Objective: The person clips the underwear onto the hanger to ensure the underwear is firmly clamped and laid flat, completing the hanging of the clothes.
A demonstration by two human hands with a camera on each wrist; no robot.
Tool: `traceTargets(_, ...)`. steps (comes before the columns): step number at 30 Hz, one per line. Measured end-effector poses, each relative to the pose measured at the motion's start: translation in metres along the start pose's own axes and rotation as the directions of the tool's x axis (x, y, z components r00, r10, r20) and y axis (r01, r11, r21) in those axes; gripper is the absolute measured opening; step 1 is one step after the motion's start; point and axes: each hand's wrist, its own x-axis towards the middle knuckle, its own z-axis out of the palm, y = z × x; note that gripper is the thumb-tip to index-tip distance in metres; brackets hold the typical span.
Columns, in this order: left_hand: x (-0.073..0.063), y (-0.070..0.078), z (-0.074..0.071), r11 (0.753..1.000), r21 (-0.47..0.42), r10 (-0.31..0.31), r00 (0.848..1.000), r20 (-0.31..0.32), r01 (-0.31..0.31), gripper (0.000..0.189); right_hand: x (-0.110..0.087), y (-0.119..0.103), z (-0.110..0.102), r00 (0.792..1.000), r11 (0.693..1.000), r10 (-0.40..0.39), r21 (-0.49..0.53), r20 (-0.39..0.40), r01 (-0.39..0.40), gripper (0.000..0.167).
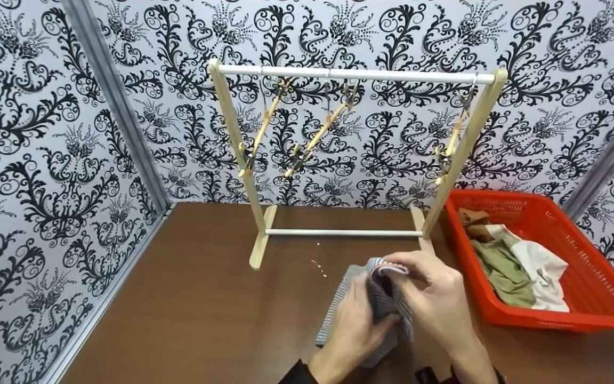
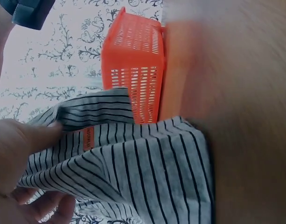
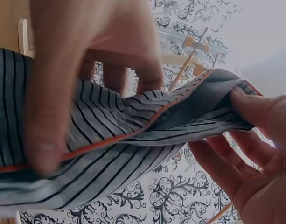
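Note:
A grey garment with dark stripes (image 1: 333, 309) hangs between both hands, low in front of the rack. My left hand (image 1: 352, 320) grips its opening, thumb inside and fingers behind the cloth, as the right wrist view shows. With thumb and fingers my right hand (image 1: 435, 288) pinches the folded edge farther along. Orange trim (image 3: 105, 141) runs along that edge, and a small orange label (image 2: 88, 138) shows inside in the left wrist view. The lower part of the garment (image 2: 166, 172) drapes down, partly hidden behind the hands in the head view.
A wooden rack (image 1: 349, 72) with a white bar stands at the back. From it hang three clip hangers, one left (image 1: 264, 128), one mid (image 1: 320, 133), one right (image 1: 453, 133). On the right, a red basket (image 1: 595, 256) contains green cloth (image 1: 504, 272), white cloth (image 1: 541, 266) and brown cloth.

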Motion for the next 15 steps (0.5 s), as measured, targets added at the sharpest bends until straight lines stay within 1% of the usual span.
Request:
traceTargets(1, -0.0008, -0.0003, 0.0003, 1.000, 0.011, 0.002, 1.000, 0.007, -0.002, 0.090, 0.0002, 0.0002, -0.0011, 1.000, 1.000, 0.006, -0.004, -0.010, -0.006, 0.038)
traceTargets(4, -0.0020, -0.0004, 0.0000, 1.000, 0.006, 0.003, 1.000, 0.025, -0.003, 0.088, 0.0009, 0.0003, -0.0041, 0.999, 1.000, 0.024, 0.002, -0.024, -0.023, 0.037)
traceTargets(11, 0.0008, -0.0012, -0.0023, 0.998, -0.054, -0.021, 0.999, 0.041, 0.023, 0.067, 0.0027, -0.0006, -0.0064, 0.999, 0.999, 0.033, 0.038, -0.014, -0.033, 0.038)
traceTargets(15, 0.0031, -0.0031, -0.0049, 0.994, -0.108, -0.020, 0.998, 0.059, 0.027, 0.057, 0.0046, 0.0009, -0.0076, 0.999, 0.999, 0.036, 0.006, -0.030, -0.036, 0.036)
